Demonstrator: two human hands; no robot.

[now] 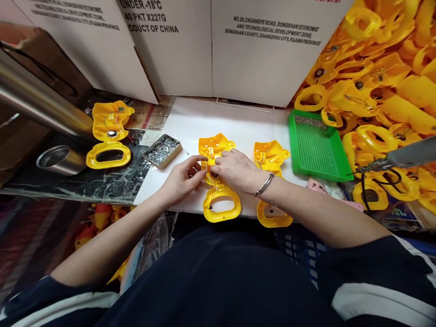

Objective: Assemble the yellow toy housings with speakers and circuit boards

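A yellow plastic shell half [222, 206] with an oval ring at its near end lies on the white work surface, its hollow side up with thin wires inside. At its left edge, my left hand [185, 177] has thumb and index finger brought close at the thin wires. My right hand [236, 170] lies over the middle of the same shell, fingers curled and tips down in it; what they pinch is hidden. A second open yellow shell [270, 152] with wires lies to the right, partly under my right forearm.
A small box of metal screws [162, 151] stands left, near another yellow shell [111, 120] and a metal cup [63, 160]. On the right are a green tray [316, 150], an electric screwdriver [405, 154] and a heap of yellow parts [391, 86]. White cartons [252, 59] wall the back.
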